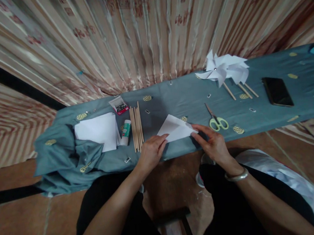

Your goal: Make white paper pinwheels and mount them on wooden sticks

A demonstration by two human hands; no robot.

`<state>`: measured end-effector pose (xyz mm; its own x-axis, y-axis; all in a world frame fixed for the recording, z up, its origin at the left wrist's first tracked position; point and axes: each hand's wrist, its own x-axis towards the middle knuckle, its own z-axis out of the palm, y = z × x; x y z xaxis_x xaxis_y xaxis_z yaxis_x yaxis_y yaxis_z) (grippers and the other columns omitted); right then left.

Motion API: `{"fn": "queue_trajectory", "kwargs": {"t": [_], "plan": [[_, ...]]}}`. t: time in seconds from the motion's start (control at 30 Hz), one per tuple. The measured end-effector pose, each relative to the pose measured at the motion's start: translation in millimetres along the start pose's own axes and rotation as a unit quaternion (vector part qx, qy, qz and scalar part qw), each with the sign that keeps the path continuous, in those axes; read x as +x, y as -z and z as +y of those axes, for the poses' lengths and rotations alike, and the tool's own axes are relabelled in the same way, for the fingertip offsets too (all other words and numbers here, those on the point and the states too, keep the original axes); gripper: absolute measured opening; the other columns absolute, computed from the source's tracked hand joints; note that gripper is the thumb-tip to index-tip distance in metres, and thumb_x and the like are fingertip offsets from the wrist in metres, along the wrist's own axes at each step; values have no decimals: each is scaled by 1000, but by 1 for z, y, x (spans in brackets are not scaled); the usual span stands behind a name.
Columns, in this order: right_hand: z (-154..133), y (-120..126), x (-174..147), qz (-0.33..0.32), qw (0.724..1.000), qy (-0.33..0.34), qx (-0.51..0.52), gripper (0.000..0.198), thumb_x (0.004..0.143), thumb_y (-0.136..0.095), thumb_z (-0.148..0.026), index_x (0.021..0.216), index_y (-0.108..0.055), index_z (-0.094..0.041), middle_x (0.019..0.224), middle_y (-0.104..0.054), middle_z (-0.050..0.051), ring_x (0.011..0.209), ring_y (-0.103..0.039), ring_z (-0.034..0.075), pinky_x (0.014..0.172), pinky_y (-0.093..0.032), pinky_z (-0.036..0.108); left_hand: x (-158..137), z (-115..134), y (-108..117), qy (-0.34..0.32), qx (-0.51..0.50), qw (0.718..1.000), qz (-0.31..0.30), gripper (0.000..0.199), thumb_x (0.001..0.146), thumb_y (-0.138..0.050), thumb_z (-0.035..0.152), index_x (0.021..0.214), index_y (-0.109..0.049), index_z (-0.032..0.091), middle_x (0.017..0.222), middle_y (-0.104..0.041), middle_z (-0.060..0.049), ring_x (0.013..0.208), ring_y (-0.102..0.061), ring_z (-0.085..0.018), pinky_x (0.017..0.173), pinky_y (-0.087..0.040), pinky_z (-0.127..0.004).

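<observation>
A sheet of white paper (174,126), folded into a roughly triangular shape, is held over the front edge of the table. My left hand (152,149) pinches its left corner between thumb and fingers. At the opposite corner, my right hand (210,141) grips the paper with thumb and index finger. Just right of the paper lie scissors (216,120) with green handles. Left of my left hand is a row of several wooden sticks (137,129), with a glue stick (125,132) beside them.
A stack of white paper (98,131) lies at the left, near a small red box of metal pins (119,105). White paper pinwheels (224,68) on sticks are at the back right, and a black phone (277,91) lies beyond them. A pleated curtain (148,36) hangs behind the table.
</observation>
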<state>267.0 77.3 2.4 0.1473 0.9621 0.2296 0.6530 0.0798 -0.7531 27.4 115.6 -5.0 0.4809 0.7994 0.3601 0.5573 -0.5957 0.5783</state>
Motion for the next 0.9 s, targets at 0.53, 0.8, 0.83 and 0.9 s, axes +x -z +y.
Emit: {"fn": "queue_trajectory", "kwargs": {"t": [0.53,0.8,0.83,0.9], "plan": [[-3,-16,27,-4,998,-65,24,35,81,-60,-39,107,-71,-19,89,-75,6,81,-68,23,82,-54,40,-1,32,-8,-123,146,980,-57,44,95,-44,18,138,-43,16,148,-44,-14,146,-22,-32,114,-29,-58],[4,-14,27,-52,995,-49,64,34,80,-65,-38,109,-71,-20,107,-74,8,95,-69,25,90,-53,42,8,-6,4,52,1,998,-20,64,90,-56,30,147,-29,18,130,-59,-15,118,-58,-25,98,-49,-44],[5,-13,26,-59,995,-45,67,33,80,-65,-38,108,-71,-20,107,-75,8,94,-70,24,89,-53,41,8,-7,5,55,-4,998,-26,59,90,-58,29,144,-36,18,121,-64,-13,112,-60,-25,96,-51,-44],[5,-9,23,-77,994,-39,65,31,81,-65,-38,106,-72,-21,103,-75,7,89,-70,23,86,-54,39,8,-6,5,52,-3,998,-36,46,90,-57,28,134,-50,19,109,-69,-10,105,-63,-24,96,-49,-45]]}}
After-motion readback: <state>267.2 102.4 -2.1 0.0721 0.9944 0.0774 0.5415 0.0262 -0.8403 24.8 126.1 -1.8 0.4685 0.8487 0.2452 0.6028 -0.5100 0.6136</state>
